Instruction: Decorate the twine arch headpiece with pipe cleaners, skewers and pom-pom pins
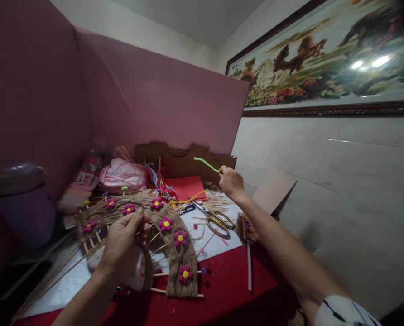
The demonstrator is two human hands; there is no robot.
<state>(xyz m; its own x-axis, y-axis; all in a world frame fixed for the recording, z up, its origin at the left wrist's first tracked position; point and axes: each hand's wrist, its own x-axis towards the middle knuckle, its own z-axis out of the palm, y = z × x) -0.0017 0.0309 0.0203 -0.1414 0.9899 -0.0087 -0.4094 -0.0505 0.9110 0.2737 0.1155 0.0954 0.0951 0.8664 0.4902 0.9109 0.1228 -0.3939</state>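
Observation:
My right hand (231, 182) is raised above the back of the table, its fingers closed on one end of a bright green yarn strand (204, 163) that points off to the left. Lower down, my left hand (125, 233) is held in a pinch over a fan-shaped piece wound in brown twine (183, 221). Whatever sits between those fingertips is too small or hidden to name. Purple flowers with yellow centres (180, 237) dot the twine band. Wooden sticks (159, 275) run through it, some tipped with small coloured bits.
Gold-handled scissors (217, 222) lie open on white paper, near red paper (186, 186) and a yellow strand (198, 195). Behind are tangled coloured yarns (159, 179) and torn cardboard (185, 158). A lidded purple container (20, 208) stands left; a cardboard sheet (273, 190) leans right.

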